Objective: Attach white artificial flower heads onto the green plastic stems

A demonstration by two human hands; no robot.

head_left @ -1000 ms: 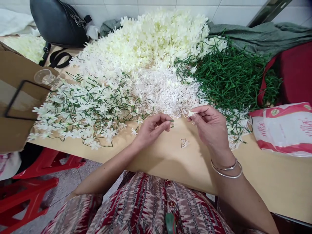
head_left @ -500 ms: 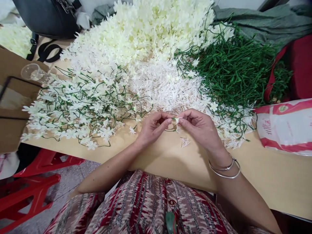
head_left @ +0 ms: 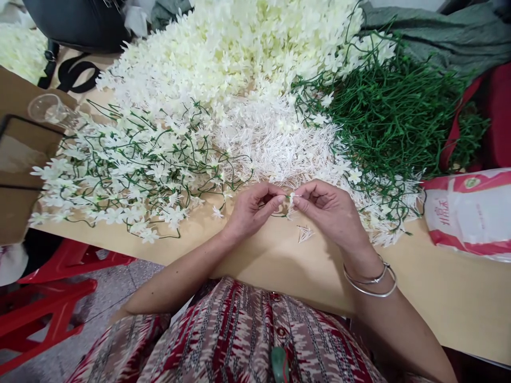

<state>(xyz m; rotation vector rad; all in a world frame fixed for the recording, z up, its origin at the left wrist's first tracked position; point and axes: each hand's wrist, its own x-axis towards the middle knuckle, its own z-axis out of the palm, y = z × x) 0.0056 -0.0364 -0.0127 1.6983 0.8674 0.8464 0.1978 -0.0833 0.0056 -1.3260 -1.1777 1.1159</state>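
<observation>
Near the table's front edge, my left hand [head_left: 255, 210] pinches a thin green artificial flower stem [head_left: 287, 197] between thumb and fingertips. Facing it, my right hand [head_left: 329, 213] is closed on a small white artificial flower [head_left: 291, 201] at the end of that stem. The fingertips of both hands are almost touching, and they partly hide the joint. Just below, a small bunch of white stamens [head_left: 305, 234] lies on the table. Behind the hands spreads a heap of loose white stamens [head_left: 275, 143].
White flowers on green stems [head_left: 131, 165] are heaped at left. Loose cream petals [head_left: 239, 48] are piled at the back, green stems [head_left: 399, 106] at right. A pink-and-white plastic bag [head_left: 471, 213] lies far right. A cardboard box [head_left: 19, 197] and clear cup [head_left: 50, 111] stand left.
The view has shifted slightly. My hands stay together, with the right fingers turned a little around the white flower; both keep their pinch.
</observation>
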